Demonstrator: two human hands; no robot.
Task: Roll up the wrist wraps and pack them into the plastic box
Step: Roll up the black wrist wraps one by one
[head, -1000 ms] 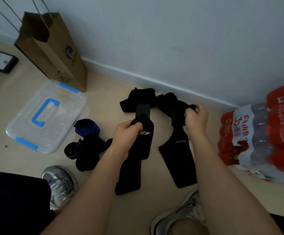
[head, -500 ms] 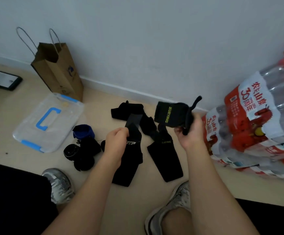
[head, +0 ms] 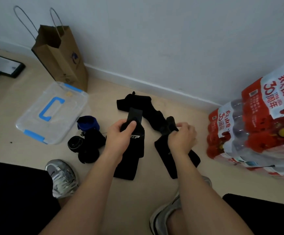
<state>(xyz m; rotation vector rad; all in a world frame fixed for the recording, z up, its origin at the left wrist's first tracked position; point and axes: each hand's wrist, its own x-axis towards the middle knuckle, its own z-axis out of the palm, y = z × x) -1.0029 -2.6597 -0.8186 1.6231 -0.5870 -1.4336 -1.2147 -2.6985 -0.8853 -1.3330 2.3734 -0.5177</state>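
Left hand (head: 120, 134) grips black fabric wrist wrap (head: 134, 155), right hand (head: 182, 139) pinches second black wrap (head: 162, 151); both unrolled. Clear blue-handled plastic box (head: 36, 122) lidded, seemingly empty.

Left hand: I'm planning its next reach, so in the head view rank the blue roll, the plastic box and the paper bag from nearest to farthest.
From the left hand:
1. Blue roll, just to its left.
2. Plastic box, farther left, lid on.
3. Paper bag, farthest, standing up and left behind the box.
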